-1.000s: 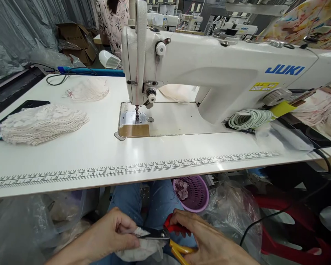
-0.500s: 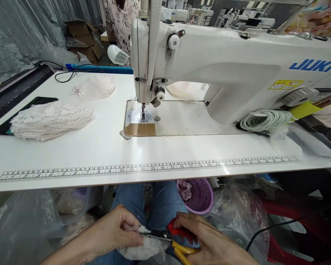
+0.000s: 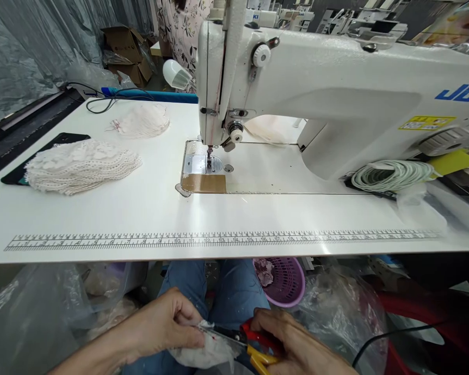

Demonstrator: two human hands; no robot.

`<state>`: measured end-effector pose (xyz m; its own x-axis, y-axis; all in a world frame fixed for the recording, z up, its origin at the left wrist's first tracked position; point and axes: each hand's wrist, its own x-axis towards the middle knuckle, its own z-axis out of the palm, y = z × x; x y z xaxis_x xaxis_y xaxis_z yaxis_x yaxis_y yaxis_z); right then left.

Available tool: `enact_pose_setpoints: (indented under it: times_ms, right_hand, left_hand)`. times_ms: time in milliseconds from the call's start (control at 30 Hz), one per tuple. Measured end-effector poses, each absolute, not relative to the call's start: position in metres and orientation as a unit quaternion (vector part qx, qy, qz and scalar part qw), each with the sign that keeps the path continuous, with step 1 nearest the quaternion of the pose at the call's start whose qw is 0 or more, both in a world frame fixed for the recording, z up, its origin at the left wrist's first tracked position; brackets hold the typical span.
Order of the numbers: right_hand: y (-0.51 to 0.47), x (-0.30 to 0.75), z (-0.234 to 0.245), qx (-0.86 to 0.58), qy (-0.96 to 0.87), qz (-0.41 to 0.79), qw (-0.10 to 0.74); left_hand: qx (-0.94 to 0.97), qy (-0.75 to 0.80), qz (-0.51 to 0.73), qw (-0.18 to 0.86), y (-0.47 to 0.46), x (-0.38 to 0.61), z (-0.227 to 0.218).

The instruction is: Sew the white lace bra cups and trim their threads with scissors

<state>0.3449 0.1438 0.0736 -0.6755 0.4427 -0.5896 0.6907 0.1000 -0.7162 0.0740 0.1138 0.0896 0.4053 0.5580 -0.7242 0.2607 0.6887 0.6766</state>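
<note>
Over my lap, my left hand (image 3: 180, 325) pinches a piece of white fabric (image 3: 205, 354) between thumb and fingers. My right hand (image 3: 293, 344) grips scissors (image 3: 254, 344) with red and yellow handles. Their dark blades point left and lie at the fabric's upper edge, close to my left fingertips. Part of the fabric is hidden behind the blades and my fingers.
A white JUKI sewing machine (image 3: 328, 73) stands on the white table (image 3: 152, 213), which has a printed ruler (image 3: 219, 240). Stacked lace pieces (image 3: 82, 165) and pale fabric pieces (image 3: 143, 121) lie left. Coiled green cord (image 3: 393, 175) is at right. Below is a purple basket (image 3: 293, 281).
The camera view has turned slightly, shifting the table and machine to the right. My hands keep their hold on the fabric and scissors, with the blades still at the fabric edge.
</note>
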Motion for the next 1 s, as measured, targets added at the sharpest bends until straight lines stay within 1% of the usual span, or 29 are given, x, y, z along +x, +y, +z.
enact_pose_setpoints:
  times_ms: [233, 500, 700, 1000]
  right_hand:
    - [0.146, 0.339, 0.077, 0.398, 0.725, -0.545, 0.138]
    - [0.142, 0.336, 0.075, 0.421, 0.724, -0.531, 0.132]
    - [0.144, 0.328, 0.081, 0.409, 0.741, -0.520, 0.114]
    - [0.140, 0.332, 0.074, 0.408, 0.754, -0.503, 0.112]
  left_hand:
    - [0.401, 0.524, 0.102, 0.744, 0.118, 0.076, 0.094]
    - [0.402, 0.522, 0.110, 0.744, 0.116, 0.076, 0.091]
    - [0.392, 0.534, 0.102, 0.742, 0.114, 0.076, 0.091]
    - [0.378, 0.545, 0.099, 0.742, 0.114, 0.079, 0.092]
